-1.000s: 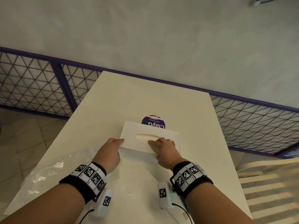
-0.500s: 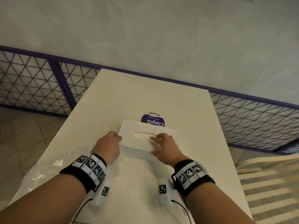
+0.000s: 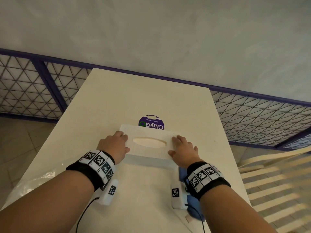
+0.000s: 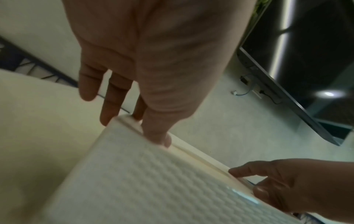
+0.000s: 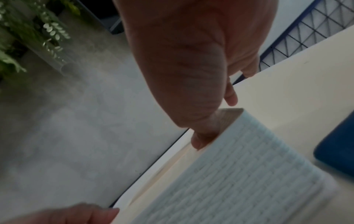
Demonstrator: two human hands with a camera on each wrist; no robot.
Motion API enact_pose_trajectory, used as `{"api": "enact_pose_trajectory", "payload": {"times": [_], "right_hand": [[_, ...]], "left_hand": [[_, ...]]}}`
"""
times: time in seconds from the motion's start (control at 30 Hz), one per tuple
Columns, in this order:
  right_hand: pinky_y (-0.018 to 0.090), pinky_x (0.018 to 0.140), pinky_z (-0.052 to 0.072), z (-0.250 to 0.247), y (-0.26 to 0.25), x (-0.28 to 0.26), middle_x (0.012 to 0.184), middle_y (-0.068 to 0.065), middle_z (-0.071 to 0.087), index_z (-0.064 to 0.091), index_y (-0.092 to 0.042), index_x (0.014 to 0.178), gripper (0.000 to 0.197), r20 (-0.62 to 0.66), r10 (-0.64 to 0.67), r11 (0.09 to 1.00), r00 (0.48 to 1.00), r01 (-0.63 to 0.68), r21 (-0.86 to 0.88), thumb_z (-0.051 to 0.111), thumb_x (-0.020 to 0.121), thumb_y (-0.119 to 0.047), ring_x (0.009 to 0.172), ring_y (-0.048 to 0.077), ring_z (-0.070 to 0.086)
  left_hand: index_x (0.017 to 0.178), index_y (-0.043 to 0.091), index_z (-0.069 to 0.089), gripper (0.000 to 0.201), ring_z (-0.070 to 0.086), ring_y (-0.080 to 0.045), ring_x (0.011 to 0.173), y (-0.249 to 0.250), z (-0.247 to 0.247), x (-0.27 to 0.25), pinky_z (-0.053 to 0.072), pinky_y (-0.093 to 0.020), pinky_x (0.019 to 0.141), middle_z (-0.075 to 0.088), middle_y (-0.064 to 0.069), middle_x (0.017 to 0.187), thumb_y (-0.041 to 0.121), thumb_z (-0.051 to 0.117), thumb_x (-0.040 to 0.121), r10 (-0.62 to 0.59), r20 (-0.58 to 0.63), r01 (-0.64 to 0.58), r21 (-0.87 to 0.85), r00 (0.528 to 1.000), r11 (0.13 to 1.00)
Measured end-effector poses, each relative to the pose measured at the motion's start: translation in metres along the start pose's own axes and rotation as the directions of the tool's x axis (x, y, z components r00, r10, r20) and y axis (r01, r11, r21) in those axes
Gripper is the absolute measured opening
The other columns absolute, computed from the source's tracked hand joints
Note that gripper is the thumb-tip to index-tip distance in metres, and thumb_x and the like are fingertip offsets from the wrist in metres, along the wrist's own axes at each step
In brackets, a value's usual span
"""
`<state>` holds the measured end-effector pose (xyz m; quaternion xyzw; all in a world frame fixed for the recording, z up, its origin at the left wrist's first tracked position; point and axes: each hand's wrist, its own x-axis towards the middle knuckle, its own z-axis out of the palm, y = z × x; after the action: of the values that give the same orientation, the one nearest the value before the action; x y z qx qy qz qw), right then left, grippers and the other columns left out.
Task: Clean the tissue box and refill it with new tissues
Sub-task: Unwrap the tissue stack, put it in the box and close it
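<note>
A white textured tissue box point(image 3: 148, 133) with an oval slot lies in the middle of the cream table point(image 3: 134, 98); no tissue shows in the slot. My left hand point(image 3: 114, 145) grips its left end, fingers on the top and thumb on the near side. At the right end my right hand point(image 3: 182, 147) grips the same way. In the left wrist view my left hand point(image 4: 149, 75) has its thumb on the edge of the box point(image 4: 153, 181), with the right hand point(image 4: 296, 181) at the other end. The right wrist view shows my right hand point(image 5: 191, 60) with its thumb on the corner of the box point(image 5: 239, 166).
A blue cloth point(image 3: 181, 174) lies on the table under my right wrist. Clear plastic wrap point(image 3: 33, 180) lies at the table's left edge. A purple round sticker point(image 3: 151, 123) sits just behind the box. A slatted chair point(image 3: 277, 174) stands to the right, with wire fencing behind.
My right hand slid from the slot area to the box's right end. My left hand shifted up onto the left end. The blue cloth now shows under my right wrist.
</note>
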<state>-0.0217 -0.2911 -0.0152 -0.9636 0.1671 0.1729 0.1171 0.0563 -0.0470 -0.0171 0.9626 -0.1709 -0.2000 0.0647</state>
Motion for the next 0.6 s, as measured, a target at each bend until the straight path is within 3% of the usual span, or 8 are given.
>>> {"api": "enact_pose_trajectory", "payload": {"times": [0.07,0.17,0.27,0.4,0.5,0.6], "right_hand": [[0.060,0.112,0.017,-0.001,0.001,0.001,0.155,-0.003,0.018,0.024,-0.026,0.144,0.058,0.000,-0.007,0.998,1.000,0.007,-0.055,0.047,0.093,-0.042,0.134,0.030,0.032],[0.065,0.111,0.011,-0.002,0.003,0.004,0.155,-0.004,0.018,0.025,-0.028,0.142,0.055,0.001,-0.008,0.995,1.000,0.008,-0.102,0.046,0.093,-0.043,0.132,0.031,0.034],[0.068,0.111,0.003,-0.005,0.002,0.007,0.157,-0.008,0.013,0.021,-0.032,0.144,0.055,0.023,0.021,0.999,1.000,-0.019,-0.046,0.043,0.094,-0.042,0.135,0.030,0.032],[0.068,0.111,0.003,-0.010,0.001,0.007,0.156,-0.007,0.017,0.025,-0.032,0.143,0.053,0.017,0.022,0.999,1.000,-0.021,-0.049,0.044,0.094,-0.042,0.133,0.030,0.034],[0.067,0.111,0.003,-0.017,-0.007,0.006,0.147,-0.003,0.034,0.040,-0.029,0.136,0.048,-0.035,0.028,0.997,0.999,-0.031,-0.077,0.048,0.091,-0.043,0.130,0.030,0.036],[0.062,0.114,0.003,-0.016,-0.035,0.007,0.137,-0.001,0.046,0.061,-0.028,0.116,0.031,-0.158,0.034,0.999,0.987,-0.027,0.046,0.045,0.091,-0.037,0.132,0.027,0.033]], "left_hand": [[0.135,0.023,0.044,0.046,0.048,-0.025,0.119,0.004,-0.009,0.005,0.040,-0.037,0.090,0.035,0.002,0.143,0.039,0.051,0.093,0.001,0.036,-0.004,0.101,0.999,0.995],[0.126,0.017,0.052,0.042,0.052,-0.026,0.108,0.006,-0.014,0.014,0.045,-0.036,0.087,0.044,-0.001,0.128,0.036,0.059,0.090,0.029,0.065,-0.034,0.084,0.997,0.996],[0.127,0.015,0.053,0.048,0.052,-0.025,0.108,0.002,-0.013,0.021,0.046,-0.039,0.091,0.046,-0.001,0.125,0.037,0.065,0.086,0.033,0.045,-0.032,-0.026,0.998,0.999],[0.129,0.015,0.052,0.052,0.052,-0.025,0.110,0.003,-0.016,0.020,0.046,-0.040,0.093,0.046,-0.001,0.126,0.039,0.066,0.085,0.033,0.045,-0.030,-0.054,0.998,0.998],[0.130,0.017,0.050,0.051,0.052,-0.026,0.110,0.005,-0.017,0.017,0.046,-0.040,0.092,0.045,-0.001,0.127,0.036,0.066,0.086,0.025,0.052,-0.023,-0.047,0.998,0.999],[0.130,0.016,0.051,0.049,0.052,-0.027,0.110,0.008,-0.018,0.015,0.045,-0.039,0.092,0.045,-0.002,0.127,0.035,0.065,0.086,0.019,0.052,-0.018,-0.026,0.998,1.000]]}}
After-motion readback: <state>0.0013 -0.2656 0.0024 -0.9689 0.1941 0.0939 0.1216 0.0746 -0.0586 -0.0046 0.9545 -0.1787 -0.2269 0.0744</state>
